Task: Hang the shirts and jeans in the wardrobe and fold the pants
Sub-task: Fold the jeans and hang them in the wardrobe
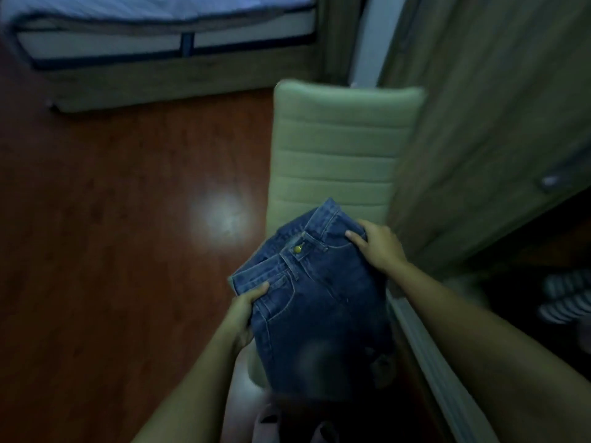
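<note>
Floor [112, 219] lies open from 8 to 10 o'clock; the wardrobe door [479, 123] hems the chair [339, 148] at 2. Our left hand [243, 311] and right hand [380, 247] grip faded blue jeans [316, 302], brass button showing.

The jeans [315, 302] hang between both hands, before the chair [339, 155]; the bed [160, 36] lies behind, what seems a wardrobe [499, 123] right.
</note>
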Demonstrator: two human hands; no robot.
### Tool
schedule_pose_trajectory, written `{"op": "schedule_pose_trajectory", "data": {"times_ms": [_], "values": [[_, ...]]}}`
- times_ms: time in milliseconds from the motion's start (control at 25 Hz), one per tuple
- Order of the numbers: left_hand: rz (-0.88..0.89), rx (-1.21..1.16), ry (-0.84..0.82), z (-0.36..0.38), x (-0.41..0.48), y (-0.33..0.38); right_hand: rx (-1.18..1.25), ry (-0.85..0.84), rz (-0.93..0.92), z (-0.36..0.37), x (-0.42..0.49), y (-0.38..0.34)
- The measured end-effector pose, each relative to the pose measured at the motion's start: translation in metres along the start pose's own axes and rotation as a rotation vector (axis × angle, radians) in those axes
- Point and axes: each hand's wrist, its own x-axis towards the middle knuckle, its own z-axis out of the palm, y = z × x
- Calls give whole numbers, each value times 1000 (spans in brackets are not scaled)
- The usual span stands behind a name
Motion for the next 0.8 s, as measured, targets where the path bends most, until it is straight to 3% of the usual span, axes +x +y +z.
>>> {"op": "schedule_pose_trajectory", "data": {"times_ms": [240,360,520,680,800], "values": [[59,317,-285,201,-68,44,105,336,166,-196,-91,47],[363,582,-235,299,-109,82,135,551,179,-287,-137,48],[772,826,-299,395,-185,156,282,928,82,-395,-192,23],[1222,851,-543,434,-268,221,409,1346,13,-472,-234,-17],[1464,684,-668,452,-324,249,326,1552,-103,-517,-265,-38]]}}
